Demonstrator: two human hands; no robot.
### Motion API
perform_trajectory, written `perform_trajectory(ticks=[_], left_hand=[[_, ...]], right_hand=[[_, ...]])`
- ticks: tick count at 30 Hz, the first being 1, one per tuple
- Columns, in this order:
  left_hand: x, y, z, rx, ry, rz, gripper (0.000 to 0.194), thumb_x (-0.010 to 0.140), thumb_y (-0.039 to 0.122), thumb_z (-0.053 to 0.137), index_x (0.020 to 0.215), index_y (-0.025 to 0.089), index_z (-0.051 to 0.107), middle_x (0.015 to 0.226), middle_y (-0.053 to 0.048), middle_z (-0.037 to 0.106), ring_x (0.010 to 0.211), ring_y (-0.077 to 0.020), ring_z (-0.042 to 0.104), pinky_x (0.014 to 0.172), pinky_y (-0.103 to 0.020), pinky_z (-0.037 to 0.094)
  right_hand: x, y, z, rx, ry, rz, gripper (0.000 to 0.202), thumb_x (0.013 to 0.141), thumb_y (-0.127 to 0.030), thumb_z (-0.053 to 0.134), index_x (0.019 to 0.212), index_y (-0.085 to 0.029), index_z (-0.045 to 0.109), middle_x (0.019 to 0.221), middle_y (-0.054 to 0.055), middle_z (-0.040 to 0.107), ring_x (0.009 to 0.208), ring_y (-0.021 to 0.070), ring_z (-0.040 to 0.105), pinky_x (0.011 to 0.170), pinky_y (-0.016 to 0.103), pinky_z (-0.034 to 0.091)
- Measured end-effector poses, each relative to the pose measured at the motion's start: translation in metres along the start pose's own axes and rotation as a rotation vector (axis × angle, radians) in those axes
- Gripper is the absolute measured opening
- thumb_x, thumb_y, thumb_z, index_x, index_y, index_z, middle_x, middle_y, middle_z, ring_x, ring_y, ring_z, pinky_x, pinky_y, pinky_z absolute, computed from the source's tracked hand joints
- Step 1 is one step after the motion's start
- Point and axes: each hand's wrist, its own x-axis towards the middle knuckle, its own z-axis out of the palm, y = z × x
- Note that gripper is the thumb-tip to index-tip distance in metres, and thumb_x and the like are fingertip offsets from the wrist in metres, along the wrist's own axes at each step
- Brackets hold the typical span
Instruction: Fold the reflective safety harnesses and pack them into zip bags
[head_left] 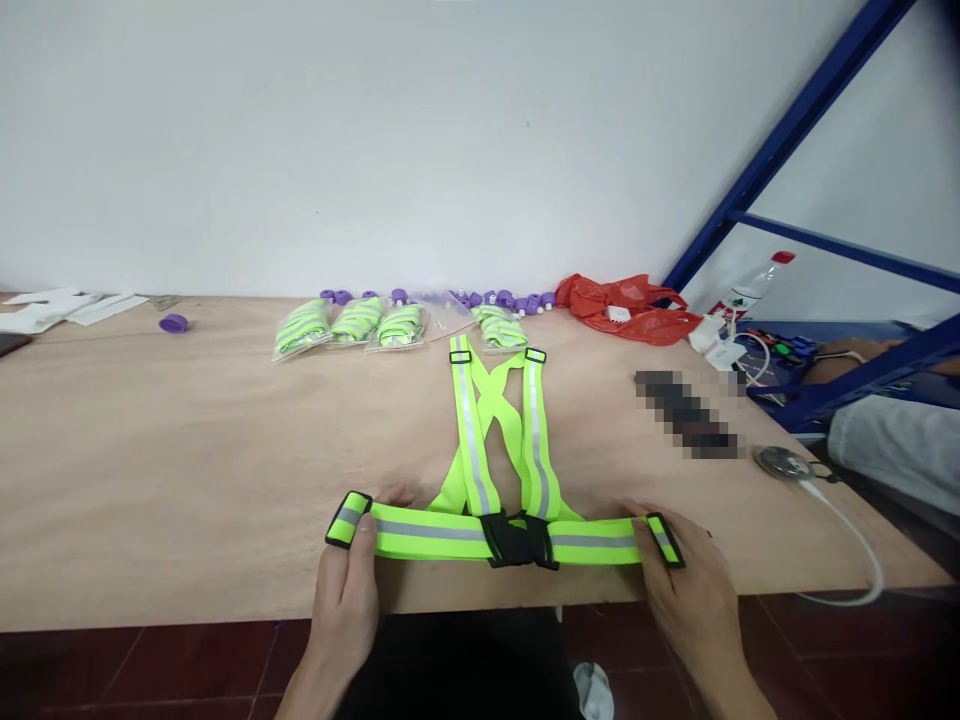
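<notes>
A neon-green reflective vest [469, 420] made of straps with silver stripes lies on the wooden table, its shoulder straps crossing towards the back. Its waist belt stretches level between my hands near the front edge, with a black buckle [519, 540] fastened in the middle. My left hand [349, 575] grips the belt's left end beside a black slider [349, 518], thumb on top. At the other end, my right hand [686, 565] holds the belt by the right slider [666, 540]. The fingers beneath the belt are partly hidden.
Several bagged green vests [400, 326] and purple caps [506, 300] line the wall. Right of them lie a red plastic bag [630, 310], a blurred dark object [686, 415] and a round device [784, 462] with a white cable. A blue metal frame [810, 120] and another person's arm [847, 362] are at right.
</notes>
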Motion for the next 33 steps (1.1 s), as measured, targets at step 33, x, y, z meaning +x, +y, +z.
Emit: perform_trajectory(ticks=[33], left_hand=[[-0.002,0.030,0.054,0.084,-0.366,0.343,0.047,0.104,0.040,0.035,0.141,0.018,0.052,0.143,-0.011,0.057,0.138,-0.0282,0.047,0.119,-0.047,0.032]], right_hand=[[-0.035,-0.142,0.023,0.064,-0.196,-0.518,0.035,0.093,-0.030,0.055,0.125,-0.019,0.064,0.126,0.008,0.070,0.119,0.0284,0.060,0.109,0.047,0.036]])
